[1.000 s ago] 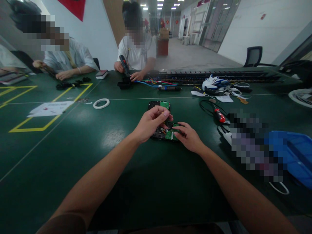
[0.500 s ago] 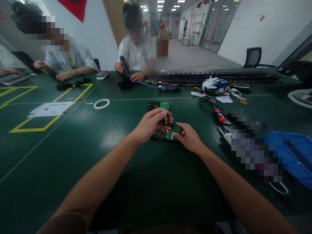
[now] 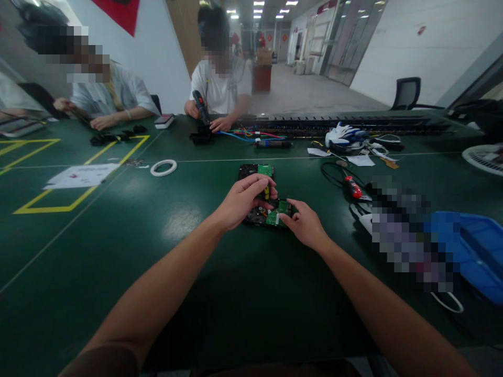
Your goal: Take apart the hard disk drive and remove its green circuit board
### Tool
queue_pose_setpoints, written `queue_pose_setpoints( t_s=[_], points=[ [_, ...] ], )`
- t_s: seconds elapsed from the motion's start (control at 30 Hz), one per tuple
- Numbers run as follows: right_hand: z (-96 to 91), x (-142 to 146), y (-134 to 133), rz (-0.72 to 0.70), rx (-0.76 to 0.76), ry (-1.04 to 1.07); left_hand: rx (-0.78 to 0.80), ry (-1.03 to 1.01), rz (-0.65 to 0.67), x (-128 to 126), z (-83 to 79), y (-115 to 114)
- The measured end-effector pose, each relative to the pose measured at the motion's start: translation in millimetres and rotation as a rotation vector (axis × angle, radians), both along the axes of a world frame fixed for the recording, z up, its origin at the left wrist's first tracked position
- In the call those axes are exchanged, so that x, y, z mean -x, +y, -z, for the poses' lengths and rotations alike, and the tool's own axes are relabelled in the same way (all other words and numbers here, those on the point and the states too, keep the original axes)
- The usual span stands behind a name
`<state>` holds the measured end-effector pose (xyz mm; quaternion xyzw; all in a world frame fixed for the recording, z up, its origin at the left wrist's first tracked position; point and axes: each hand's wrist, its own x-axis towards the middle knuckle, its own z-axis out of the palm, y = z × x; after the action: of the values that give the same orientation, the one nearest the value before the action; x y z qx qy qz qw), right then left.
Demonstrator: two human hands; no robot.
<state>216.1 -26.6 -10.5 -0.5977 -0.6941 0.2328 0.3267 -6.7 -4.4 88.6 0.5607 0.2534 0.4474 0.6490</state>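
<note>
One green table (image 3: 98,235); left hand (image 3: 241,201) clamped, right hand (image 3: 308,225) with thumb and forefinger apart, both at the nearer of two hard drives (image 3: 283,208), its long axis roughly left-right. Left grips one yellow-black screwdriver (image 3: 268,192), handle near upright, tip hidden.

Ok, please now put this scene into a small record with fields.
Left grip: around black and yellow tool
Right grip: thumb and forefinger apart at flat black device with green circuit board; hold unclear
Further left: flat white ring
Further right: red-handled tool; blue plastic object
Opposite: person in white top, with black handheld tool
</note>
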Motion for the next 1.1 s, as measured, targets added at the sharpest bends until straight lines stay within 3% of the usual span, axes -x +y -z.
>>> queue_pose_setpoints(
  t_s=[0.4,0.83,1.1],
  points=[
    [6.5,0.3,4.7,-0.002,-0.04,0.066,-0.016,-0.023,-0.033,-0.5,4.1,3.4],
    [2.7,2.5,3.6,0.073,0.029,0.097,-0.06,0.075,-0.077,-0.3,2.1,2.4],
    [0.9,1.3,2.6,0.043,0.028,0.088,-0.041,0.078,-0.101,-0.2,3.4,2.2]
  ],
)
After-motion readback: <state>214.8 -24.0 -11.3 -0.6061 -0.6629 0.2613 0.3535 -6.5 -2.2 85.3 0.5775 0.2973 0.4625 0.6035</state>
